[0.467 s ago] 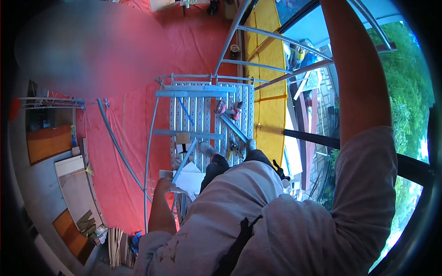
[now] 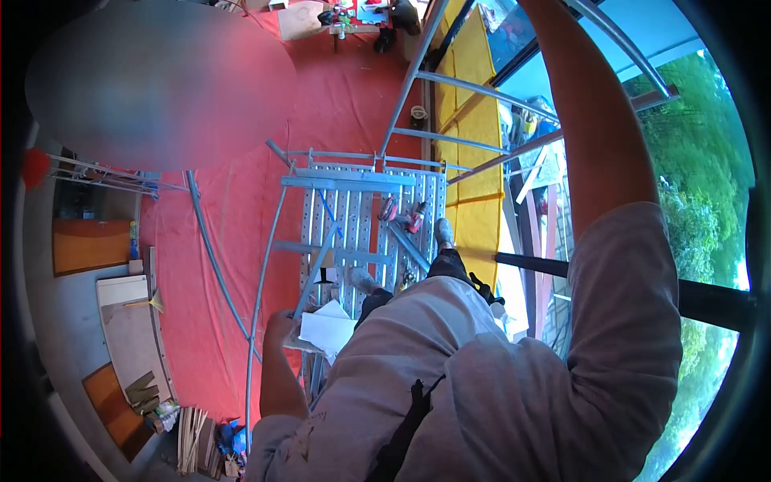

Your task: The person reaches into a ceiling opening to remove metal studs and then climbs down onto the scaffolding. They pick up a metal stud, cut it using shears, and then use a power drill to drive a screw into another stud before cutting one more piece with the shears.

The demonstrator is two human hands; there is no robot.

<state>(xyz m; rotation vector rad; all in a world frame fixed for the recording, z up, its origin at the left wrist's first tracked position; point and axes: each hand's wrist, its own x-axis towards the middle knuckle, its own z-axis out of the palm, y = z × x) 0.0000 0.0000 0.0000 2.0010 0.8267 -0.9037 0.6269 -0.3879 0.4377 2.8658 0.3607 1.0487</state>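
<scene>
My left hand (image 2: 280, 324) is closed around the lower end of a light blue-grey metal strip (image 2: 316, 270), which slants up over the scaffold platform. Beside it lie white sheets (image 2: 328, 325) on a board. My right arm reaches up past the top edge of the view, so the hand itself is hidden. On the perforated metal platform (image 2: 353, 213) near my feet rest two red power tools (image 2: 389, 210), which look like cordless drills. More metal strips (image 2: 349, 183) lie across the platform's far end.
Scaffold tubes (image 2: 259, 297) run along the left, and a ladder-like frame (image 2: 474, 88) rises on the right. Red sheeting (image 2: 201, 321) covers the floor below. A yellow panel (image 2: 470, 217) lines the window side. Boards (image 2: 136, 329) lean by the left wall.
My view has shifted, and the platform appears lower in it. My left hand and the metal strip have moved a little to the left and away from my feet. The right arm stays raised.
</scene>
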